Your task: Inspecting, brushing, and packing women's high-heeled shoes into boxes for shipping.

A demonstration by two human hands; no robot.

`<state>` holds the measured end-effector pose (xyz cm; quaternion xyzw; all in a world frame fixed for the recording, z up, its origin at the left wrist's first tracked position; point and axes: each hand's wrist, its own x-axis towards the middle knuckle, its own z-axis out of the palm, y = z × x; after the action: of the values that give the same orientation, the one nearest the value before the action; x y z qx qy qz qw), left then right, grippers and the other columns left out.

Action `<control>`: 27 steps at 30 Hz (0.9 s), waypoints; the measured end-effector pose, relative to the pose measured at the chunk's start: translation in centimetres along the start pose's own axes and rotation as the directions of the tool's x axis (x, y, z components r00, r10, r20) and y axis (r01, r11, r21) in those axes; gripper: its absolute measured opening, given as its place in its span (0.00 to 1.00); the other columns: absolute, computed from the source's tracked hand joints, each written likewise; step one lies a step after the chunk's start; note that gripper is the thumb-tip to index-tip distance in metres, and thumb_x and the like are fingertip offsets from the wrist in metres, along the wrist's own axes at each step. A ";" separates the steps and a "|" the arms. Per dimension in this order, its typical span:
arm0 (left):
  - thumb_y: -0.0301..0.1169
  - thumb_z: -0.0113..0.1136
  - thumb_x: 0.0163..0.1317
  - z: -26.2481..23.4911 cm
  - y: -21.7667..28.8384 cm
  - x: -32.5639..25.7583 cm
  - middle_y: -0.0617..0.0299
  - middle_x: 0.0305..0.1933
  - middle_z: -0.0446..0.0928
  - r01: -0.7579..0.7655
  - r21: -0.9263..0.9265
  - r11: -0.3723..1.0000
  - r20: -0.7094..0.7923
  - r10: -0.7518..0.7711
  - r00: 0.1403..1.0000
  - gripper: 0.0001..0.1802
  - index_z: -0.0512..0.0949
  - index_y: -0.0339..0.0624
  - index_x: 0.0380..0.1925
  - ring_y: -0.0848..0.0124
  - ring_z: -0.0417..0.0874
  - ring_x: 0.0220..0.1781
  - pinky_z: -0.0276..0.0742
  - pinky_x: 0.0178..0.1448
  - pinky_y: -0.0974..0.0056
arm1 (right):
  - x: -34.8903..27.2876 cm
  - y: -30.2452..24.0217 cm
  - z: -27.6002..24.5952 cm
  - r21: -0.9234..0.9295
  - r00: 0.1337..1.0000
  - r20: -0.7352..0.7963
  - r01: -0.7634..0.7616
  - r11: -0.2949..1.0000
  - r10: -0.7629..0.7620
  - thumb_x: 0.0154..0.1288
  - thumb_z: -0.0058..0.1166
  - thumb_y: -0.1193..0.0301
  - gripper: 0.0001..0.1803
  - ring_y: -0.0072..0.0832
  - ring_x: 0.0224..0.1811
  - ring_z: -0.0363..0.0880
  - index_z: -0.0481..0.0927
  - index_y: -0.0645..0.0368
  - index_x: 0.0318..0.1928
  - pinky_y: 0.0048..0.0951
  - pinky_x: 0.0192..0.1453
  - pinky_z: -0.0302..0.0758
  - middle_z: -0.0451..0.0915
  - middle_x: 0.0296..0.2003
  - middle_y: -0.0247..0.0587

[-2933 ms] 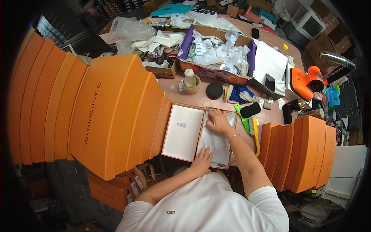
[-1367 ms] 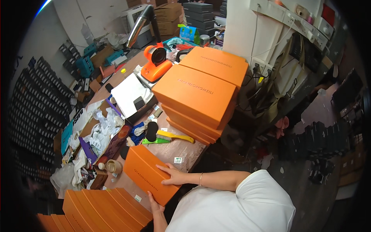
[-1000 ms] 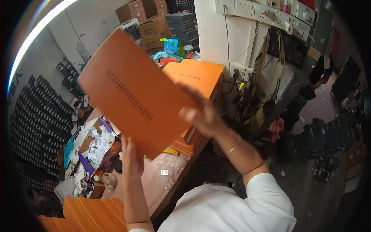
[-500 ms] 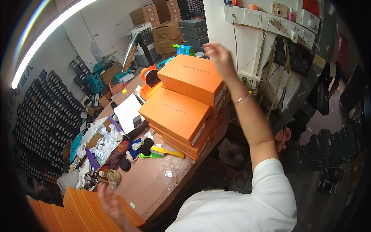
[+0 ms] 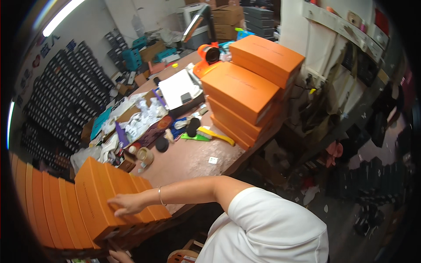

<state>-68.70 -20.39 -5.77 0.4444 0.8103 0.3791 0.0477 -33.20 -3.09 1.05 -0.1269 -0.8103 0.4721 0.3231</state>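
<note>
A: What sits around your hands?

B: A stack of orange boxes fills the upper middle, with a yellow tool and clutter on the pink table left of it.

A: And your hands?

B: Your right hand lies open, fingers spread, on the nearest orange box at lower left. Your left hand peeks below it; grip unclear
</note>
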 end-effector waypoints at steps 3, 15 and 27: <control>0.42 0.44 0.73 2.1 3.5 -4.1 0.46 0.60 0.72 -0.190 -0.148 0.971 -0.346 0.129 0.929 0.26 0.69 0.29 0.59 0.58 0.74 0.58 0.69 0.63 0.58 | 3.1 3.1 2.7 0.097 0.976 -0.194 -0.083 0.992 0.101 0.69 0.49 0.53 0.36 0.50 0.65 0.65 0.60 0.71 0.65 0.39 0.69 0.62 0.65 0.62 0.64; 0.53 0.44 0.72 6.5 22.0 -5.4 0.58 0.41 0.73 -0.090 -0.575 0.813 0.019 0.124 0.992 0.28 0.70 0.32 0.40 0.72 0.70 0.44 0.67 0.50 0.67 | 0.1 2.0 -7.8 0.750 0.897 0.077 -0.339 0.568 0.435 0.71 0.38 0.43 0.33 0.30 0.63 0.68 0.66 0.53 0.66 0.37 0.61 0.69 0.69 0.62 0.39; 0.26 0.61 0.63 32.2 21.4 -19.6 0.53 0.51 0.71 0.432 -0.625 0.650 0.459 -0.141 0.877 0.23 0.63 0.34 0.54 0.69 0.75 0.51 0.72 0.58 0.68 | -26.9 14.5 -12.3 0.748 0.605 -0.063 -0.498 0.439 0.794 0.62 0.61 0.59 0.44 0.35 0.70 0.59 0.54 0.65 0.70 0.35 0.70 0.59 0.62 0.66 0.51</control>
<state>-28.94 -10.02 -19.54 0.3171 0.6365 0.5581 0.4276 -6.30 -0.90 -17.90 -0.4059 -0.3817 0.7766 0.2939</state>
